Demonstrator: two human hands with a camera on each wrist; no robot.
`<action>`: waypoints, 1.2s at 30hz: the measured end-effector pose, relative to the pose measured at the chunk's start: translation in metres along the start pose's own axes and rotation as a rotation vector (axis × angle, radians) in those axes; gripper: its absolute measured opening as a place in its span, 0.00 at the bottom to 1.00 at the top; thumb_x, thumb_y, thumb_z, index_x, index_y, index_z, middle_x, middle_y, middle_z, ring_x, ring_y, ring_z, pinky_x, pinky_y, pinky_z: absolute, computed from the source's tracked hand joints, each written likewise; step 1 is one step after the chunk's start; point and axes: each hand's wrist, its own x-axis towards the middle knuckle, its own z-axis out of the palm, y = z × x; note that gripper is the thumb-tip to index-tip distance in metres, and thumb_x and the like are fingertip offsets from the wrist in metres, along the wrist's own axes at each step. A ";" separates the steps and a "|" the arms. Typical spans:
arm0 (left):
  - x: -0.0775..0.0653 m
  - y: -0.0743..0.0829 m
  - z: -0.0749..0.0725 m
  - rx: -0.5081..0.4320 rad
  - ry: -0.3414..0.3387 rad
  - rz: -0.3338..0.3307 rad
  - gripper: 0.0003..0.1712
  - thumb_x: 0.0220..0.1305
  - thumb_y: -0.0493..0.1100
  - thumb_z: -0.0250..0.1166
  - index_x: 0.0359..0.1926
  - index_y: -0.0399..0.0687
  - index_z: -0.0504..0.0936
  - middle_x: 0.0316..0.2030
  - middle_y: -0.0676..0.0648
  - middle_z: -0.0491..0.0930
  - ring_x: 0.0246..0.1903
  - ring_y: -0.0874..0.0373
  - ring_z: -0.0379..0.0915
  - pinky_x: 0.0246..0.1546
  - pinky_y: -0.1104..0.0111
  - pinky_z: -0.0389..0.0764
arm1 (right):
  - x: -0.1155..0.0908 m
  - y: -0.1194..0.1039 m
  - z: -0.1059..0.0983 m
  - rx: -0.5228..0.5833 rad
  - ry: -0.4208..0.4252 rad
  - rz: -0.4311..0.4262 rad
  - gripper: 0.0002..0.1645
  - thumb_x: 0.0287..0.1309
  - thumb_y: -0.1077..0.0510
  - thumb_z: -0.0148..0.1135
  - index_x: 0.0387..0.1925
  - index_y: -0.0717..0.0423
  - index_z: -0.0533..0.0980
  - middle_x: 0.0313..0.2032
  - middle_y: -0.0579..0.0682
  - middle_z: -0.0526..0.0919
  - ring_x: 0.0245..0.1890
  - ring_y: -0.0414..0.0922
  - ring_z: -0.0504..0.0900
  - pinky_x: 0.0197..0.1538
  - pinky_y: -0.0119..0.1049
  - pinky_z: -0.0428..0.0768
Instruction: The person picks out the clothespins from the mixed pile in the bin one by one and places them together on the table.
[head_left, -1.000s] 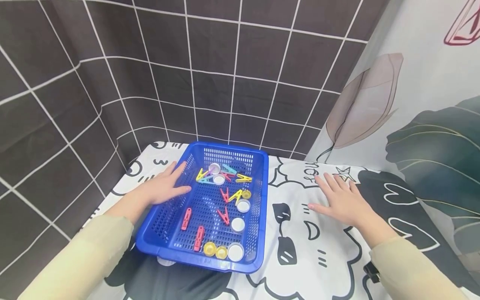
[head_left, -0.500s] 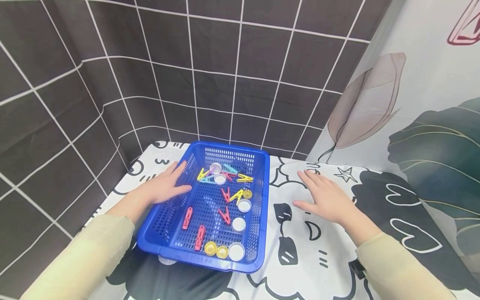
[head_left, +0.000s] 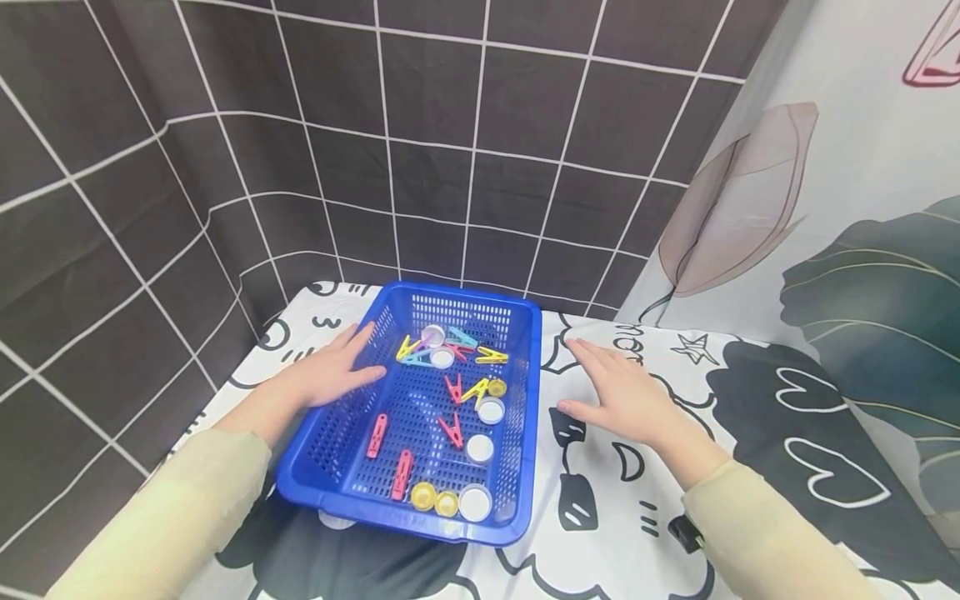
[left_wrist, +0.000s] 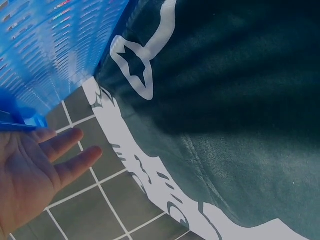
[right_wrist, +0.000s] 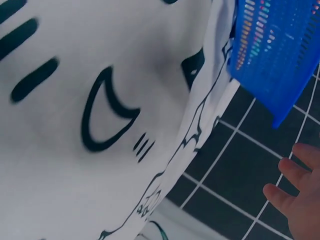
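Note:
A blue plastic basket [head_left: 534,417] stands on a patterned cloth, with clothespins and bottle caps spread over its floor. My left hand [head_left: 322,375] rests at the basket's left rim, fingers straight and thumb reaching over the inside. In the left wrist view the left hand [left_wrist: 35,170] lies right under the blue rim. To the right of the basket my right hand [head_left: 622,396] hovers over the cloth, fingers extended and holding nothing. Inside are red clothespins [head_left: 402,475], a yellow clothespin [head_left: 492,356], white caps [head_left: 480,450] and yellow caps [head_left: 423,497].
A white cloth [head_left: 622,533] with black cartoon drawings covers the surface. Dark fabric with a white grid [head_left: 420,125] hangs behind and to the left. At the right is a leaf-printed curtain [head_left: 885,300]. A white round thing [head_left: 335,522] shows partly beneath the basket's front edge.
My right hand has moved left toward the basket, its fingers still extended. My left hand stays at the left rim, and the basket's contents lie as before.

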 end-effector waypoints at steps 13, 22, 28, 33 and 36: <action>0.000 -0.002 0.003 -0.008 0.016 0.007 0.48 0.65 0.61 0.53 0.73 0.42 0.41 0.70 0.30 0.41 0.66 0.31 0.41 0.60 0.37 0.52 | 0.010 -0.022 0.003 0.088 0.013 -0.035 0.53 0.52 0.31 0.58 0.70 0.57 0.55 0.66 0.58 0.62 0.64 0.59 0.61 0.63 0.59 0.61; -0.001 -0.001 0.000 0.139 0.032 -0.001 0.53 0.60 0.70 0.50 0.73 0.43 0.43 0.70 0.29 0.37 0.66 0.29 0.41 0.58 0.35 0.53 | 0.011 -0.025 0.004 0.083 0.002 -0.029 0.53 0.52 0.31 0.58 0.70 0.55 0.55 0.66 0.59 0.61 0.64 0.59 0.61 0.63 0.59 0.61; -0.001 0.001 -0.003 0.181 0.031 0.003 0.54 0.60 0.72 0.48 0.73 0.41 0.44 0.70 0.30 0.37 0.67 0.32 0.40 0.59 0.36 0.53 | 0.011 -0.025 0.004 0.084 0.004 -0.025 0.54 0.52 0.29 0.57 0.70 0.54 0.54 0.67 0.58 0.61 0.65 0.59 0.61 0.63 0.59 0.61; -0.002 0.005 -0.003 0.213 0.033 0.006 0.55 0.59 0.74 0.47 0.72 0.41 0.44 0.70 0.31 0.36 0.67 0.32 0.38 0.60 0.36 0.50 | 0.012 -0.027 0.002 0.091 0.010 -0.036 0.54 0.52 0.28 0.55 0.71 0.52 0.53 0.67 0.57 0.61 0.65 0.59 0.61 0.63 0.60 0.61; -0.001 0.006 -0.002 0.237 0.031 -0.001 0.55 0.59 0.74 0.45 0.73 0.41 0.44 0.70 0.31 0.34 0.67 0.32 0.35 0.61 0.36 0.47 | 0.015 -0.029 0.001 0.085 0.015 -0.060 0.54 0.52 0.28 0.56 0.71 0.53 0.53 0.67 0.57 0.61 0.65 0.58 0.61 0.63 0.59 0.61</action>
